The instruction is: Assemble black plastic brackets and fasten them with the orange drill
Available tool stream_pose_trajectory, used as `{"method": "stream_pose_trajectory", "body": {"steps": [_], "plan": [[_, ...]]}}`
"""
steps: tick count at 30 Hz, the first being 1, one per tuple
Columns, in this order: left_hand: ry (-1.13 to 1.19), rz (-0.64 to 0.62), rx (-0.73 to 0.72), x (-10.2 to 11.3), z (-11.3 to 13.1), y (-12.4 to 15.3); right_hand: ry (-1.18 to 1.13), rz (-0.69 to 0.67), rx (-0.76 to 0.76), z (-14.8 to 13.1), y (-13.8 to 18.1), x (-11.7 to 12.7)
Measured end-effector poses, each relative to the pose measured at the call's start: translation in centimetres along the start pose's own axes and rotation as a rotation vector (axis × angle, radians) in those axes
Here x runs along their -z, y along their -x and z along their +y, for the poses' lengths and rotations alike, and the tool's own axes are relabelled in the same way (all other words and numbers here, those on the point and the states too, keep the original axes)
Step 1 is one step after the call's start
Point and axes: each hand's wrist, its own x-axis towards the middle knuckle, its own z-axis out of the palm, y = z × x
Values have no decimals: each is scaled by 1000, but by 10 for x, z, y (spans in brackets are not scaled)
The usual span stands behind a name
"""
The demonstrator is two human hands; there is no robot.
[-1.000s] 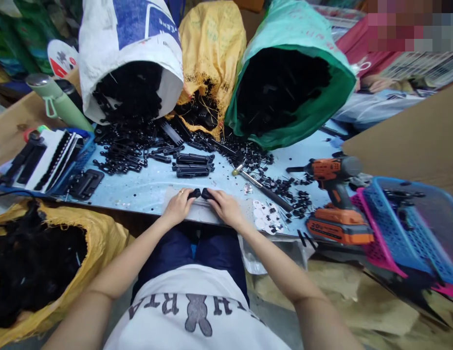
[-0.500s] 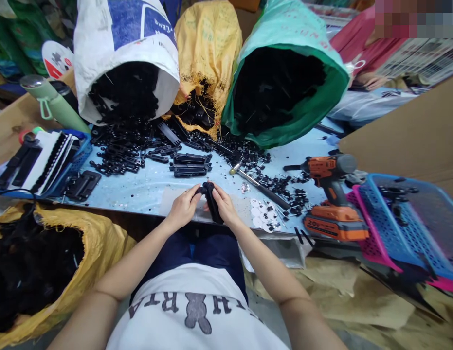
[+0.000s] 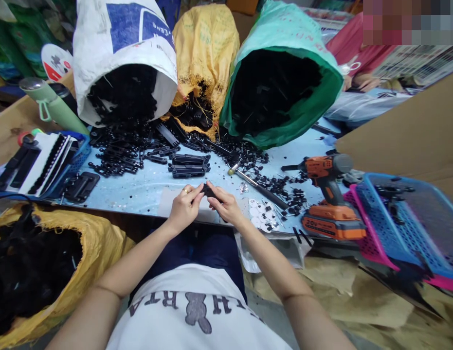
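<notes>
A second ago my feed had a dark piece in each hand with a gap between them; now that gap's gone and both hands meet on one black part (image 3: 208, 190) dead ahead at 12 o'clock, by the near edge of the blue table (image 3: 138, 192). The left hand (image 3: 185, 205) is pinching it from the 9 o'clock side, thumb against forefinger. The right hand (image 3: 226, 205) pinches from 3 o'clock, fingers curled in under it.

Half a second back I could see a long body pointing down to 6 o'clock under the right hand. Now I'm only getting a small dark end between the fingertips, so I can't tell if two pieces are joined or just pressed close. My read: it's gone from holding things separately to fiddly fingertip work on one spot.

As for the rest, the ridged black pieces (image 3: 190, 171) haven't budged from 11 o'clock. The hammer (image 3: 272, 195) lies untouched at 3, with the orange drill (image 3: 326, 177) beyond it, and the white discs (image 3: 256, 213) sit at 4.
</notes>
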Motion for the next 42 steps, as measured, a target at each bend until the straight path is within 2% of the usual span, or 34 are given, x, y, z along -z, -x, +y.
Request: {"method": "stream_pose_trajectory", "body": {"steps": [2,6,7,11,14,19,22,26,28,30,34,39,42], "plan": [[11,-2,-44,-2,3,-3,47,-11,37,-4,-1,0],[19,240,-42,-8,11,-5,20,251,21,-16,-2,-15],[18,259,-57,-9,12,-6,20,287,28,-18,-2,-20],[23,183,-98,-2,9,-8,31,297,74,-17,0,-36],[49,176,-60,4,2,-12,7,324,20,-12,0,-42],[139,23,34,7,-6,-20,-1,207,-14,-5,-7,-28],[395,-47,250,10,-6,-20,74,122,50,-2,-14,-7],[906,-434,661,19,-6,-16,206,159,125,1,-15,13],[994,-589,822,25,-9,-15,247,140,168,3,-11,17],[988,-641,914,29,-11,-14,289,92,227,4,-6,21],[976,-718,921,35,-8,-7,428,-26,256,-3,7,38],[927,-791,861,45,13,5,719,-252,317,-27,30,59],[871,-839,843,60,22,8,734,-268,322,-29,47,67]]}}
